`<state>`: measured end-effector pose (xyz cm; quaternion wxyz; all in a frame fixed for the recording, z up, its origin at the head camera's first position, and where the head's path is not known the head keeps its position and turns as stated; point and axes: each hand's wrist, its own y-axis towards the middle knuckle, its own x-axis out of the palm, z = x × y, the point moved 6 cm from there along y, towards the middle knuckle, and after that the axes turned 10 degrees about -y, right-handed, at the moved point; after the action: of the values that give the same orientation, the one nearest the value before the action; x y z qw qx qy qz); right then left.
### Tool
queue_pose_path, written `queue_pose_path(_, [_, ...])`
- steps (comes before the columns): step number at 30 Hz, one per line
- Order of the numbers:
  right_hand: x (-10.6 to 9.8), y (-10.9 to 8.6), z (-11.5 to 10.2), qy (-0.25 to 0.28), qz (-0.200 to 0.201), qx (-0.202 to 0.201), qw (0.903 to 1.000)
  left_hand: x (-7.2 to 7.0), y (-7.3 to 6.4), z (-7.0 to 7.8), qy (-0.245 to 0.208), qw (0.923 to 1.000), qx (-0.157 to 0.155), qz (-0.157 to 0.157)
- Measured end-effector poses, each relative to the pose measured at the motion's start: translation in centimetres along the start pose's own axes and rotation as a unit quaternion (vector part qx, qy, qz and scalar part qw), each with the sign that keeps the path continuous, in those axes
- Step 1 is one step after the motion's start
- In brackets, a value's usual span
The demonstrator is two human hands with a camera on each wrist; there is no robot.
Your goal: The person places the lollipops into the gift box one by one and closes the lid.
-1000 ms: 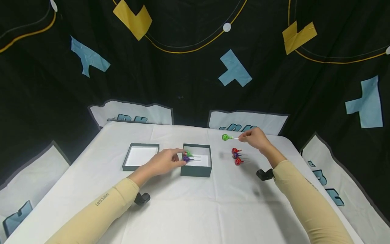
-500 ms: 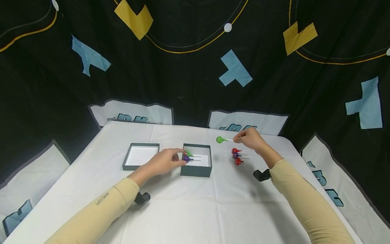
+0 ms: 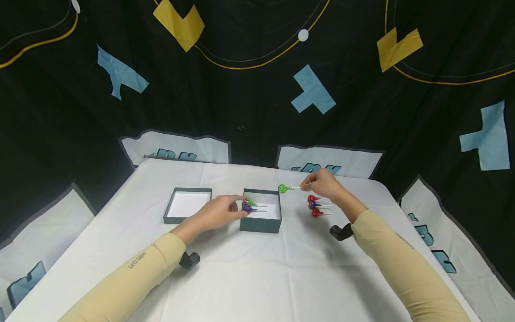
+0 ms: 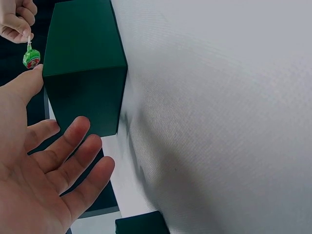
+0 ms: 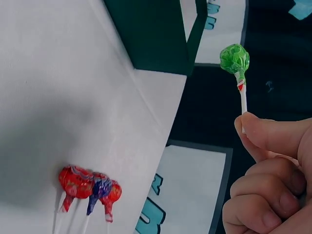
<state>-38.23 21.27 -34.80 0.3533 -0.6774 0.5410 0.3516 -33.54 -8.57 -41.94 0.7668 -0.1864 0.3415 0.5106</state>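
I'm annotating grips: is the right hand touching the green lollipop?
Touching. The right wrist view shows the right hand pinching the green lollipop by its stick.

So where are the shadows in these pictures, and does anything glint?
Head view: a soft shadow beside the right sleeve, on the white tablecloth; left wrist view: a soft-edged shadow near the green box; right wrist view: a dim patch above the resting lollipops, and pale glints on the green lollipop.

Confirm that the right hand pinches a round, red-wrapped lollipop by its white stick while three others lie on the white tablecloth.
Wrong colour: the right wrist view shows the right hand pinching a round, green-wrapped lollipop by its white stick. The rest stands.
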Motion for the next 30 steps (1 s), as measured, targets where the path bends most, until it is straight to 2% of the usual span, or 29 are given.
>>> queue_pose_path(19, [2.8,0.7,-3.4,-0.032,-0.021,-0.025,0.999,0.1,0.1,-0.3,0.002,1.0,-0.009,-0.001])
queue_pose_path(30, [3.7,0.9,-5.2,-0.049,-0.04,-0.045,0.997,0.2,0.1,-0.1,0.0,1.0,-0.006,0.0])
